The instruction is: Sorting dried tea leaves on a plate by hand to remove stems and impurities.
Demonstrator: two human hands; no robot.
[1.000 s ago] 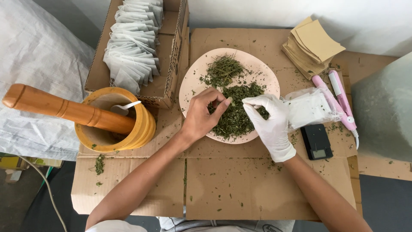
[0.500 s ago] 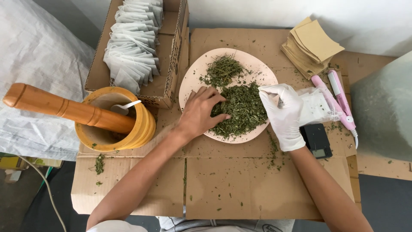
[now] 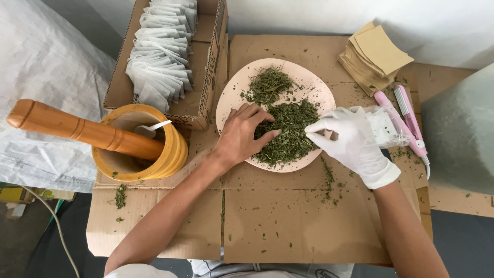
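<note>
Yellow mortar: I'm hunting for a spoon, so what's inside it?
A wooden pestle leans in the mortar, beside a white spoon. The bowl's bottom is hidden.

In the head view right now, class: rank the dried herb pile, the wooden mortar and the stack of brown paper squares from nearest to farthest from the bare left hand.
1. Dried herb pile: under the left hand's fingertips, on the pink plate.
2. Wooden mortar: off to the left, apart from the hand.
3. Stack of brown paper squares: far upper right corner.
</note>
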